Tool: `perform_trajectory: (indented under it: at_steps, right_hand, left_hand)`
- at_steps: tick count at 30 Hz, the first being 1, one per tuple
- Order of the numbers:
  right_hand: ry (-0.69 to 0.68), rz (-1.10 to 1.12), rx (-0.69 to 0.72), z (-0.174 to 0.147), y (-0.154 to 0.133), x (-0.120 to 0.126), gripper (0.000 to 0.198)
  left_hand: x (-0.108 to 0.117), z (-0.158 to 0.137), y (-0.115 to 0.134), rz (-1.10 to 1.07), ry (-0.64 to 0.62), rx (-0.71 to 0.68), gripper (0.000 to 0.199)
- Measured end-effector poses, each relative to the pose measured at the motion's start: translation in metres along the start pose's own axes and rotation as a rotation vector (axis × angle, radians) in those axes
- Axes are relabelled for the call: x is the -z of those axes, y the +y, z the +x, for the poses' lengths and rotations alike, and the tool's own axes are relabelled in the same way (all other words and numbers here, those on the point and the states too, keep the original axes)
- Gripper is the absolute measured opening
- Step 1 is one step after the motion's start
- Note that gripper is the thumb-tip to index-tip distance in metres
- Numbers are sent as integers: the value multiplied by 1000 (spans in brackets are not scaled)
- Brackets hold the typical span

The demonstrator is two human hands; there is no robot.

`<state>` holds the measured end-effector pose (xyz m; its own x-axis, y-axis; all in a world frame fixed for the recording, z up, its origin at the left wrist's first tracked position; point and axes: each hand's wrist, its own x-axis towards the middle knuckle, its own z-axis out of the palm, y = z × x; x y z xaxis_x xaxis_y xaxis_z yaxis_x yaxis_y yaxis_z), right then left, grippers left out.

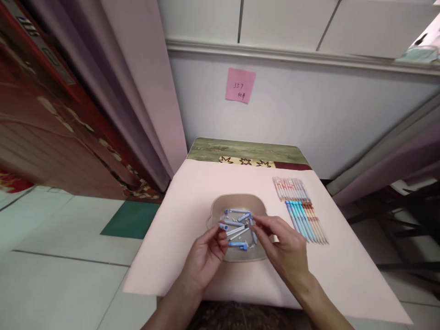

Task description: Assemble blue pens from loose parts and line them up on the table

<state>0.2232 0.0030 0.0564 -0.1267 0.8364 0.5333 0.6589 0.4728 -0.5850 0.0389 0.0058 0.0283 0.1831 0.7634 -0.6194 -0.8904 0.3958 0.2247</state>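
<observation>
Your table (192, 220) has a pink cover; beige tray (220, 206) of pen parts sits near the front edge, centre, and a row of pens (302, 213) lies toward the right edge

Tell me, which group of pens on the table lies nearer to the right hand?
The blue pens, the front row beside the right hand. The clear, reddish pens lie farther back, toward the wall.

A white wall (309, 119) rises behind the bench (192, 192), bearing a pink sticky note (240, 85); mauve curtains (137, 91) hang at left beside a dark red wooden door (44, 119); pale floor tiles (51, 256) surround a green mat (129, 220); the light is soft and even.
</observation>
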Motion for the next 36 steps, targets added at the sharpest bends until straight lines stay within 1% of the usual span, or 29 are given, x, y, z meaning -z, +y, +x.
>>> perform_trajectory:
  at_steps: [3, 6, 9, 14, 17, 20, 24, 29, 33, 36]
  right_hand:
    - [-43, -22, -114, 0, 14, -1, 12]
    - [-142, -64, -184, -1, 25, -10, 11]
    - [-315, -163, -212, 2, 32, -22, 11]
    - [-664, -455, -239, 12, 39, -41, 16]
    - [-778, -533, -265, 13, 42, -54, 16]
    - [-827, -564, -291, 7, 41, -68, 16]
    - [-843, -617, -327, 0, 38, -81, 21]
    - [-840, -637, -336, -2, 37, -86, 23]
    - [-841, -631, -333, -4, 36, -88, 24]
    - [-830, -610, -333, -4, 34, -89, 23]
  left_hand:
    - [-1, -2, 13, -35, -20, -63, 17]
    - [-2, -4, 20, -67, -23, -85, 18]
    - [0, -5, 22, -84, -13, -90, 17]
    - [7, -6, 23, -104, -31, -97, 18]
    - [11, -7, 24, -96, -38, -104, 19]
    - [15, -6, 24, -75, -32, -97, 19]
    - [18, -4, 22, -29, -25, -95, 18]
    - [16, -7, 18, -7, 28, -51, 16]
    - [11, -12, 13, -52, 12, 28, 21]
    - [10, -14, 11, -84, 15, 59, 23]
